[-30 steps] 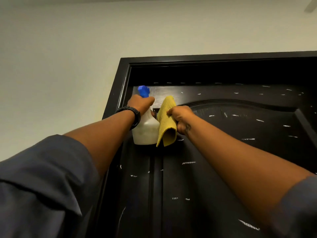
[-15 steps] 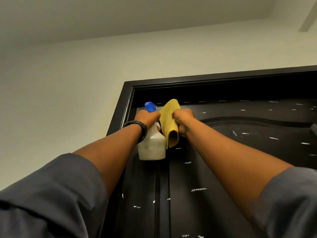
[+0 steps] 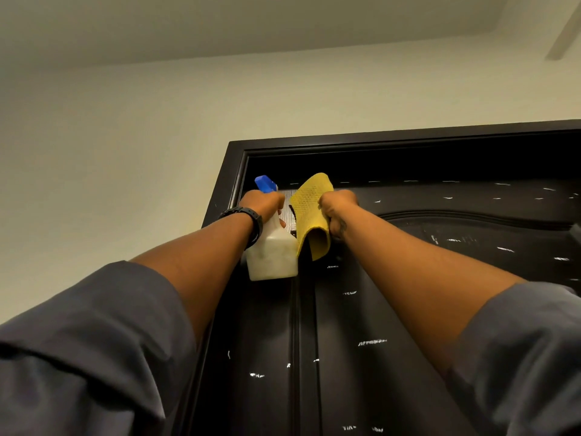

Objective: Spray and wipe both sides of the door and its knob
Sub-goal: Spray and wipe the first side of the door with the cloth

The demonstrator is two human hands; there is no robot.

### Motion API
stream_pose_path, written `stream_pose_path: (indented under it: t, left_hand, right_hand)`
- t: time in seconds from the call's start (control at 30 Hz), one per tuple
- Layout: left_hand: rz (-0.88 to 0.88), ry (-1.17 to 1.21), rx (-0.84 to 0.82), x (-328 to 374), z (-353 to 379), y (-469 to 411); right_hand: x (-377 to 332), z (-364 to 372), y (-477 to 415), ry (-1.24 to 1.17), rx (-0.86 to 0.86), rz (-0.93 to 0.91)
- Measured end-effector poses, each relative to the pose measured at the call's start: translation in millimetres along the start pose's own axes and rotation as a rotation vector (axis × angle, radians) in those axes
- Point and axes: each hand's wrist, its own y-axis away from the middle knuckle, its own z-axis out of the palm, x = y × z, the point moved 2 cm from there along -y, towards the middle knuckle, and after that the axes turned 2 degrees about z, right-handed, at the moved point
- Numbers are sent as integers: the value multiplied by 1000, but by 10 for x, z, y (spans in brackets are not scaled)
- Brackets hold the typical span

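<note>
So, the spray bottle [image 3: 272, 257] was held by its neck in the left grip [image 3: 262, 204]. Its body hung below the grip and its blue nozzle stuck out above, at the top-left corner of the door [image 3: 408, 309]. The yellow cloth [image 3: 309, 215] was clenched in the right grip [image 3: 338, 209], draped to that grip's left, just beside the bottle. Versus one second earlier, both grips were seen nearer the door's top edge with grasps unchanged, and more ceiling [image 3: 220, 23] was shown.
</note>
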Motion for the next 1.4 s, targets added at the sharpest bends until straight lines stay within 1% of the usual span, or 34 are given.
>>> stream_pose_path:
  t: [0.07,0.23,0.43,0.6,0.67,0.73,0.77,0.8,0.87,0.9,0.93,0.97,1.0,1.1,1.17,1.27,1.4]
  left_hand:
    - [-4,5,-10,-2,-13,-14]
    - [-21,43,-26,37,-25,-55]
    - [-15,59,-49,126,117,-93]
    - [-21,87,-58,114,190,-136]
    - [-23,98,-53,109,176,-165]
    - [-21,110,-50,110,160,-191]
    - [-19,109,-53,111,152,-204]
    - [-15,107,-59,112,145,-223]
    - [-9,115,-68,116,127,-258]
    - [-9,118,-75,112,124,-277]
    - [-9,116,-82,112,118,-293]
    - [-7,108,-87,110,111,-307]
    - [-6,100,-88,111,106,-315]
    - [3,81,-88,104,96,-333]
    - [9,44,-85,91,101,-343]
    - [6,-12,-78,41,88,-386]
    - [9,2,-79,4,20,-430]
  right_hand:
    - [14,-29,-23,-3,-4,9]
    - [3,-61,-143,-17,26,-46]
    - [-51,-88,-230,-8,26,-73]
    - [-94,-72,-221,-35,-22,-30]
    - [-117,-96,-205,-49,0,-46]
    - [-175,-199,-194,-18,123,-116]
    - [-230,-279,-170,49,239,-180]
    - [-297,-354,-160,178,389,-291]
    - [-446,-464,-113,515,646,-634]
    - [-478,-472,-128,669,729,-780]
    - [-482,-453,-169,781,772,-865]
    - [-452,-410,-240,858,769,-879]
    - [-393,-360,-320,900,737,-850]
    - [-78,-141,-571,952,524,-679]
    - [137,37,-688,1001,425,-599]
    - [285,232,-785,1058,430,-574]
    - [270,358,-859,1073,494,-601]
